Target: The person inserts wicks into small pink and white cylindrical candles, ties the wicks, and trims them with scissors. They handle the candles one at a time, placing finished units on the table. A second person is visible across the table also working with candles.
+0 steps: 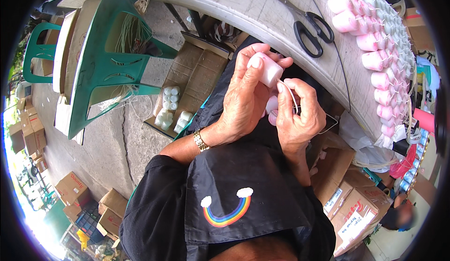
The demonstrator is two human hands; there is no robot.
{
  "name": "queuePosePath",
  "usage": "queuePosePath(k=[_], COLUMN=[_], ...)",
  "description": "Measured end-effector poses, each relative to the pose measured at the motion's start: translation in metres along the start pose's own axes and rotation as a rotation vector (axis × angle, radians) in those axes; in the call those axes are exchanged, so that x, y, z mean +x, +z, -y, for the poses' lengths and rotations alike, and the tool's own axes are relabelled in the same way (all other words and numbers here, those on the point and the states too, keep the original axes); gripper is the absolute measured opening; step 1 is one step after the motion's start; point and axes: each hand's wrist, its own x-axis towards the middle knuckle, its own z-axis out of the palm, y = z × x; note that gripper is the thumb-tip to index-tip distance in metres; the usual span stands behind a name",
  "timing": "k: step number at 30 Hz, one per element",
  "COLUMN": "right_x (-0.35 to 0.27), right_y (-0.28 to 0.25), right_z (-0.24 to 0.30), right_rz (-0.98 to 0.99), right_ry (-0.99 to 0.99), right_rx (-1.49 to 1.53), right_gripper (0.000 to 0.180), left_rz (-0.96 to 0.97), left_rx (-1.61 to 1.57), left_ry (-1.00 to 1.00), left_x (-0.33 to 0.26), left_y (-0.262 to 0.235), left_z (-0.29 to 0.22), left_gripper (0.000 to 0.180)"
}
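Observation:
My left hand (241, 97), with a gold watch on its wrist, holds a pink cylinder-shaped piece (271, 72) that looks like a candle. Its thumb presses the upper end while the fingers curl behind. Close to the piece's lower end, my right hand (301, 118) pinches a thin white cord (294, 97) that loops over its fingers. Whether the cord runs into the piece cannot be made out. More pink (272, 105) shows between the hands, partly hidden by fingers. Both hands are above my lap, beside the table edge.
Large black-handled scissors (311, 38) lie on the pale table (234, 3). At its right sits a long cluster of pink and white pieces (375, 59). A cardboard tray (190, 76) with white pieces, a green chair (105, 62) holding cords, and cardboard boxes (351, 209) surround me.

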Motion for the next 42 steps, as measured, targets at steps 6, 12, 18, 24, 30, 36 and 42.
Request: queuePosePath(k=[6,12,18,24,30,36,42], right_x=[0.002,0.006,0.010,0.003,0.006,0.002,-0.004], right_y=[-0.001,-0.001,-0.006,-0.007,-0.010,-0.012,-0.010], right_z=[-0.004,-0.004,-0.003,-0.001,0.000,0.005,0.002], right_rz=[0.038,0.063,0.096,0.104,0.112,0.136,0.079], right_ry=[-0.070,-0.072,-0.033,0.154,0.022,0.166,0.181], right_rx=[-0.018,-0.005,-0.026,0.158,0.048,0.170,0.198], right_gripper=[0.018,0.017,0.013,0.012,0.011,0.018,0.013], left_rz=[-0.003,0.018,0.002,0.029,0.039,0.047,0.084], left_rx=[0.004,0.019,0.033,0.075,0.138,0.204,0.179], left_ry=[-0.004,-0.002,0.000,0.024,0.077,0.148,0.148], left_x=[0.001,0.000,0.003,-0.001,-0.005,-0.001,-0.005], left_y=[-0.003,-0.003,-0.001,-0.002,-0.001,-0.003,-0.001], left_z=[0.001,0.007,0.005,0.007,0.008,0.002,0.003], left_gripper=[0.031,0.031,0.032,0.033,0.034,0.034,0.035])
